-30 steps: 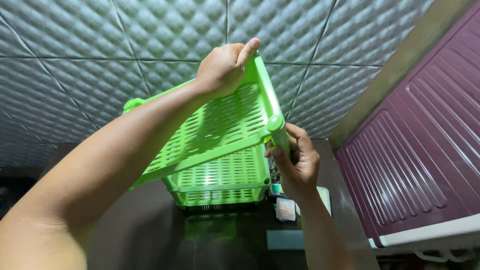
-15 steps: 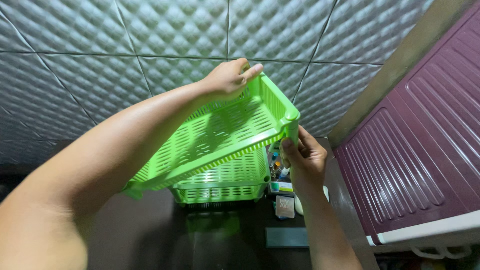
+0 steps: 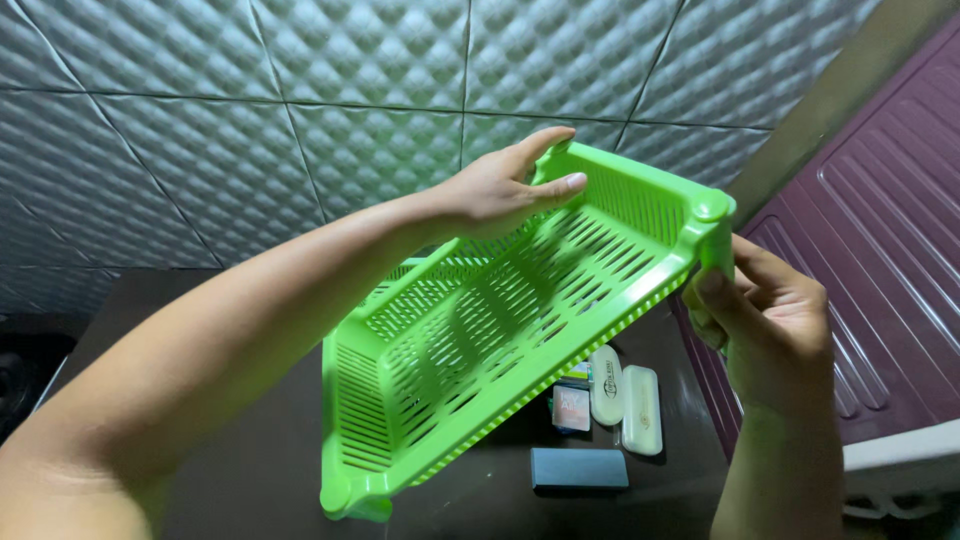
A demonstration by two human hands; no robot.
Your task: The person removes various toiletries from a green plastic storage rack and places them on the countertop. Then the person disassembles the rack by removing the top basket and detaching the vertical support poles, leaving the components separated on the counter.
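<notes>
I hold a green plastic basket (image 3: 500, 330) tilted in the air above the dark counter (image 3: 250, 470), its low corner toward 7 o'clock and its high corner toward 2 o'clock. My left hand (image 3: 500, 190) curls over the far rim, fingers closed on it, thumb inside. My right hand (image 3: 770, 320) pinches the raised corner post at 3 o'clock, which steadies the tilt. The basket is slotted, glossy and rectangular with rounded corners. Below it lie 2 pale oval cases (image 3: 625, 400) and a grey block (image 3: 580, 468). The wall (image 3: 250, 120) behind is quilted.
</notes>
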